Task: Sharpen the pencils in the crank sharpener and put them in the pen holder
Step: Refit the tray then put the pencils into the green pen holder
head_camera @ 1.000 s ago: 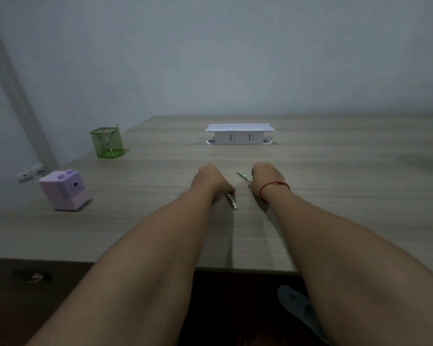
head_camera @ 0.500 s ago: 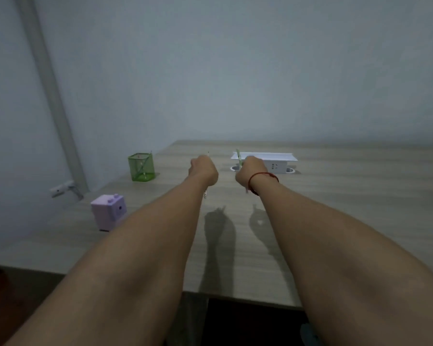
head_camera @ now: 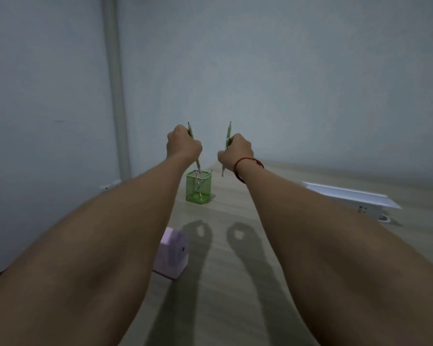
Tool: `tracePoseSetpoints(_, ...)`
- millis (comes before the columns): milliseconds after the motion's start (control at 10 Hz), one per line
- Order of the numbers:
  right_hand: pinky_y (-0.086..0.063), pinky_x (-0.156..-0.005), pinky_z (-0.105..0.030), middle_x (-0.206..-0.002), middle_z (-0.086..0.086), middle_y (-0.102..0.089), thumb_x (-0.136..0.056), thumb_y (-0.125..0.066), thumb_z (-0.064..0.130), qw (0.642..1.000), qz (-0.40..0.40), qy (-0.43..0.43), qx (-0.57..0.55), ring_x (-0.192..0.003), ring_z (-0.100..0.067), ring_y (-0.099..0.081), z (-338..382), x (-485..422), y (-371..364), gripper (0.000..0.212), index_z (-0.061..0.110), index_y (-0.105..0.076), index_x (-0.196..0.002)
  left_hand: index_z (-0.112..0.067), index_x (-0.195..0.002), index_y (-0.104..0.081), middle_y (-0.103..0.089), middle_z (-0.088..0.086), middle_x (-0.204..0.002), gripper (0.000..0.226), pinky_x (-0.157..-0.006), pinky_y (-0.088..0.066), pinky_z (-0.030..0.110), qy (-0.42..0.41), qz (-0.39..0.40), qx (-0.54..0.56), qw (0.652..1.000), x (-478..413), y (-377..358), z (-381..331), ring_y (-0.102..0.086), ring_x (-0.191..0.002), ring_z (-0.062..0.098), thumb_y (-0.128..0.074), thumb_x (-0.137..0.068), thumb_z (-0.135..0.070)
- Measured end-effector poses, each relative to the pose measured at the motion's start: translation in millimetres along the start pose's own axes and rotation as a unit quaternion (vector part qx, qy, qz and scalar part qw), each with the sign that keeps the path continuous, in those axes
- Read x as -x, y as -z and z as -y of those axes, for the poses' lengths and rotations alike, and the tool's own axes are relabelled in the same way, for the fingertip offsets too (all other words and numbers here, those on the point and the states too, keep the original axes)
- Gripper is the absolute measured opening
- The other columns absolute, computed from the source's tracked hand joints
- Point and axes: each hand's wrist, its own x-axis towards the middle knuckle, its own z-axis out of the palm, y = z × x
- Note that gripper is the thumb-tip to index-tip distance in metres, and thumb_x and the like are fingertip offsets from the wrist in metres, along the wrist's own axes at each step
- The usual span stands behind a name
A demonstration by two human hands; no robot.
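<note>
My left hand (head_camera: 183, 144) is a fist around a green pencil (head_camera: 191, 131), held nearly upright with its tip up; the lower end hangs just above the green mesh pen holder (head_camera: 198, 187). My right hand (head_camera: 236, 151), with a red string on the wrist, grips a second green pencil (head_camera: 228, 134), also tip up, to the right of the holder and above the table. The holder has a few pencils inside. The lilac crank sharpener (head_camera: 171, 253) stands on the table nearer to me, partly hidden by my left forearm.
A white power-socket box (head_camera: 350, 197) with a raised lid sits on the wooden table (head_camera: 225, 283) at the right. A pale wall is close on the left, with a vertical pipe (head_camera: 115, 83) and a small wall socket (head_camera: 109, 186).
Both hands lifted the pencils off the table and carried them up and left toward the pen holder. My head turned left, so the sharpener and holder now sit at the centre.
</note>
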Motion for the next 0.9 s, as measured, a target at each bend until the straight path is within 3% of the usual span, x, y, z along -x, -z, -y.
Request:
tracePoseSetpoints(400,-0.052,-0.083,-0.034,-0.115,-0.010,-0.064,-0.092,-0.058,0.019,1.000,-0.013,0.005,-0.004,-0.102,-0.028,-0.063,-41,-94,-115,0.021,0.009,-0.058,-0.110,-0.006,-0.086,-0.056,-0.057,0.011,-0.086,0.004,-0.067,-0.047,0.031,-0.020,-0.007,-0.011,1.000,-88,-88,89,-0.057,-0.075,0.027,-0.058,-0.084,-0.003)
tracePoseSetpoints(700,-0.055,-0.082,-0.036,-0.108,-0.013,-0.067,-0.087,-0.065,0.023,0.998,0.031,-0.020,0.047,-0.098,-0.031,-0.066,-66,-102,-144,0.025,0.005,-0.065,-0.105,0.001,-0.096,-0.063,-0.066,0.020,-0.101,0.019,-0.061,-0.043,0.031,0.040,0.085,-0.115,0.989,-92,-112,118,-0.066,-0.091,0.033,-0.064,-0.081,-0.010)
tracePoseSetpoints(800,-0.049,-0.068,-0.031,-0.080,-0.009,-0.057,-0.088,-0.063,0.024,0.997,0.049,-0.018,0.063,-0.078,-0.028,-0.058,-65,-101,-138,0.020,0.009,-0.055,-0.077,0.008,-0.107,-0.060,-0.063,0.027,-0.110,0.029,-0.073,-0.055,0.043,0.046,0.086,-0.120,0.988,-90,-108,118,-0.064,-0.101,0.037,-0.063,-0.082,-0.006)
tracePoseSetpoints(900,-0.036,-0.057,-0.027,-0.060,-0.002,-0.033,-0.089,-0.060,0.022,0.996,0.053,-0.015,0.069,-0.055,-0.021,-0.037,-56,-98,-120,0.043,0.016,-0.030,-0.059,0.008,-0.110,-0.058,-0.062,0.026,-0.115,0.036,-0.084,-0.053,0.046,0.056,0.084,-0.115,0.988,-83,-93,108,-0.063,-0.105,0.038,-0.067,-0.082,-0.013)
